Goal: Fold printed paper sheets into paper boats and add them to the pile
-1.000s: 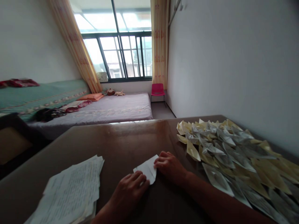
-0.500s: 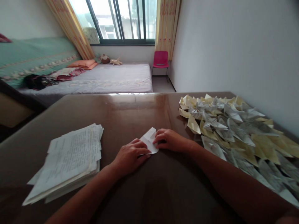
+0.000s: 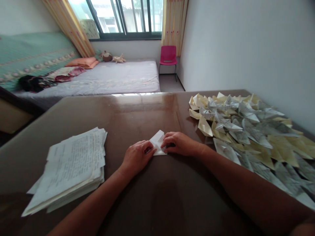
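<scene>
Paper [image 3: 159, 139] between 2 hands [image 3: 138, 154]

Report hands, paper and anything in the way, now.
Left hand and right hand both on folded white paper, on the table. Paper boats right, paper stack left, neither touching the folded paper.

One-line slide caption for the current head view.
Two bare hands press a small folded white paper on a glossy brown table, beside many cream and grey folded paper boats.
</scene>
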A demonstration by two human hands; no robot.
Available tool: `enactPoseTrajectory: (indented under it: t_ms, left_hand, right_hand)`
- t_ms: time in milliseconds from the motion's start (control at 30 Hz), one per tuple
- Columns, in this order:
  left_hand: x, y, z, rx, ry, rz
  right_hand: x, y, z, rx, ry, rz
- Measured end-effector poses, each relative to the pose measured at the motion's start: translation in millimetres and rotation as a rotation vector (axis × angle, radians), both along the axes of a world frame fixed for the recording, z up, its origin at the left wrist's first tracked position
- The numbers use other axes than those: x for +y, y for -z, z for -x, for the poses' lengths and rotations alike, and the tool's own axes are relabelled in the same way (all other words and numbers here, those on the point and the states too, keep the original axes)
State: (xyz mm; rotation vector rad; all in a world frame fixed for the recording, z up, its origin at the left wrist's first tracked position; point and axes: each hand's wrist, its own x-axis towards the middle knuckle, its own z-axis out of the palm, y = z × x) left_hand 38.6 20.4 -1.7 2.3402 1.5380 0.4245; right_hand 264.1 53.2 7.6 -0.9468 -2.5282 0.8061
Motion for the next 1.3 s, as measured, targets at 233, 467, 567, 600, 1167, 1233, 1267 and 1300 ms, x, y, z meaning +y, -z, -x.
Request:
enactPoseTrajectory:
  t_ms: [233, 467, 567, 600, 1167, 1233, 1267, 1300]
  left_hand:
    - [1.5, -0.2, -0.3, 0.043, 0.016, -0.018]
    - [0.9, 0.2, -1.5, 0.076, -0.001, -0.017]
    - [0.3, -2.2, -2.3, 0.095, 0.0, -0.024]
    - [0.1, -3.3, -2.7, 0.104, -0.001, -0.026]
    - [-11.6, -0.2, 6.7, 0.227, 0.359, -0.332]
    - [-18.3, -3.2, 5.4, 0.303, 0.388, -0.312]
    - [-21.8, -4.9, 4.0, 0.346, 0.378, -0.301]
    - [-25.2, -6.7, 2.2, 0.388, 0.366, -0.29]
  right_hand:
    - [-1.8, -1.5, -0.3, -0.005, -0.011, -0.031]
    - [-3.9, -2.2, 0.7, -0.026, 0.001, -0.059]
    - [-5.4, -3.8, 1.0, -0.049, 0.008, -0.099]
    - [-6.0, -4.8, 0.9, -0.062, -0.007, -0.113]
    - [-15.3, -20.2, 2.7, -0.341, -0.132, -0.348]
    - [-20.0, -23.8, 5.3, -0.39, -0.133, -0.373]
    - [-23.6, -25.7, 6.7, -0.414, -0.128, -0.382]
    - [-28.0, -27.7, 8.3, -0.436, -0.12, -0.388]
